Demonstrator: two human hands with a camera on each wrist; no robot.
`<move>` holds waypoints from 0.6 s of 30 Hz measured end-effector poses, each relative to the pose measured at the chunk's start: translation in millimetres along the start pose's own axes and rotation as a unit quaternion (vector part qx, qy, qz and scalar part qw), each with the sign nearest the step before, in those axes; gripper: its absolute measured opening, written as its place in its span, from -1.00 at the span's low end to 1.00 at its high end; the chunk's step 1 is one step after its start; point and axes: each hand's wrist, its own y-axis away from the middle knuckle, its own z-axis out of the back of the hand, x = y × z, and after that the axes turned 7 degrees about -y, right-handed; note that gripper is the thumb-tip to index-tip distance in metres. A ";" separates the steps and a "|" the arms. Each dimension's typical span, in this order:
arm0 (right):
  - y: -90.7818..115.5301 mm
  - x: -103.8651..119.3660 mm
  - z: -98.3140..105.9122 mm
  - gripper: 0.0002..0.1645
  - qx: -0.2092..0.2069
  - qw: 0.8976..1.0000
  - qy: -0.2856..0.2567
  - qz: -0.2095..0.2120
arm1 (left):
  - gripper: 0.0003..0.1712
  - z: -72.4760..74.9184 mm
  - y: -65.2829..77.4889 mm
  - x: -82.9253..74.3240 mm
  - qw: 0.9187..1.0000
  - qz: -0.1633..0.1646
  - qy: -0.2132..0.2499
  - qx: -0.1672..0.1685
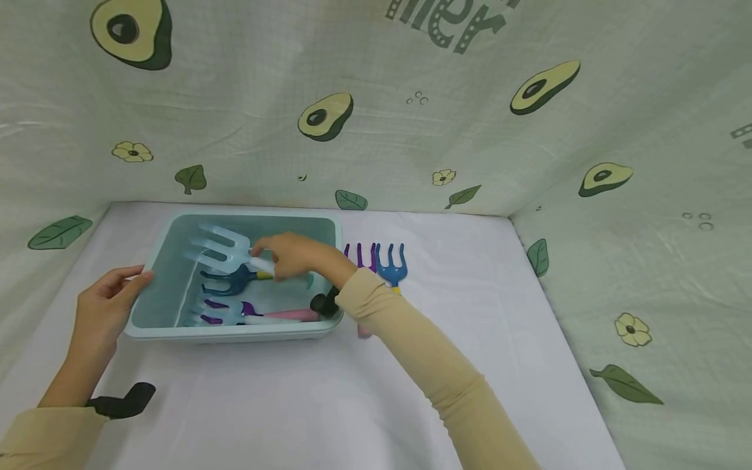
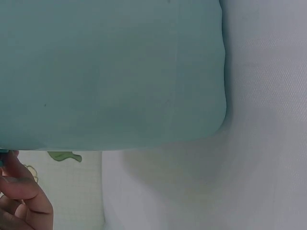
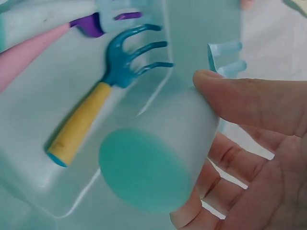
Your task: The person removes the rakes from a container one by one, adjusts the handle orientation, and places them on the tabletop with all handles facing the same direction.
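My right hand (image 1: 296, 254) pinches the white handle of a light blue garden hand fork (image 1: 226, 251), held over a pale teal tub (image 1: 235, 334). The handle's teal butt (image 3: 144, 170) faces the right wrist camera. Inside the tub lies a dark blue hand fork (image 1: 235, 282) with a yellow handle. Along its near wall are a purple fork with a pink handle (image 1: 290, 314) and another light blue fork with a white handle (image 1: 270, 320). My left hand (image 1: 106, 307) holds the tub's left rim, thumb on top; in the left wrist view some fingers are cut off.
Right of the tub, a blue fork (image 1: 392, 269) and a purple fork (image 1: 360, 253) lie on the white tablecloth (image 1: 458, 294), partly behind my right sleeve (image 1: 423, 352). An avocado-print cloth (image 1: 247, 130) hangs behind and at the sides.
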 end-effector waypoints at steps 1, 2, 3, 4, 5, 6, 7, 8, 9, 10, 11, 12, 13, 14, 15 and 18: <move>2.6 0.7 2.3 -0.34 -0.002 1.000 -0.002 0.005 | -0.87 0.0 -0.1 0.1 1.000 -0.001 0.002 0.001; 5.1 1.2 4.4 -0.34 -0.006 1.000 -0.005 0.009 | -0.87 -0.2 -0.1 0.2 1.000 -0.001 0.003 0.001; 7.8 1.6 6.2 -0.34 -0.010 1.000 -0.006 0.014 | -0.87 -0.2 -0.1 0.3 1.000 -0.002 0.004 0.002; 10.5 1.9 7.8 -0.34 -0.014 1.000 -0.008 0.019 | -0.86 -0.3 -0.1 0.4 1.000 -0.003 0.004 0.002; 13.7 2.2 9.5 -0.34 -0.018 1.000 -0.013 0.022 | -0.86 -0.3 -0.1 0.5 1.000 -0.003 0.003 0.003; 17.0 2.2 11.1 -0.34 -0.022 0.999 -0.018 0.024 | -0.86 -0.3 0.0 0.5 1.000 -0.002 0.002 0.004; 20.6 2.2 12.6 -0.34 -0.026 0.999 -0.023 0.025 | -0.87 -0.3 0.1 0.6 1.000 0.000 0.002 0.004; 24.4 1.7 14.1 -0.34 -0.032 0.999 -0.031 0.026 | -0.87 -0.3 0.3 0.4 1.000 0.000 0.002 0.003; 28.4 1.0 15.5 -0.34 -0.038 0.998 -0.036 0.029 | -0.87 -0.2 0.2 0.3 1.000 0.000 0.003 0.004; 32.6 0.0 17.1 -0.34 -0.044 0.998 -0.043 0.030 | -0.87 -0.2 0.2 0.2 1.000 -0.001 0.004 0.003; 36.7 -1.3 18.7 -0.34 -0.049 0.997 -0.046 0.032 | -0.87 -0.2 0.2 0.1 1.000 -0.001 0.004 0.003; 40.6 -3.2 19.9 -0.33 -0.056 0.997 -0.050 0.033 | -0.87 -0.1 0.2 0.0 1.000 -0.002 0.004 0.002; 45.0 -5.0 21.2 -0.33 -0.063 0.996 -0.052 0.035 | -0.87 0.0 0.2 -0.1 1.000 -0.003 0.004 0.001; 49.5 -7.1 22.4 -0.33 -0.071 0.995 -0.054 0.036 | -0.86 0.1 0.2 -0.1 1.000 -0.004 0.005 0.001; 54.0 -9.3 23.3 -0.33 -0.079 0.995 -0.056 0.036 | -0.86 0.2 0.0 0.0 1.000 -0.004 0.004 0.000; 68.0 -17.9 24.4 -0.33 -0.104 0.992 -0.068 0.031 | -0.87 0.3 -0.3 0.6 1.000 -0.006 -0.003 -0.001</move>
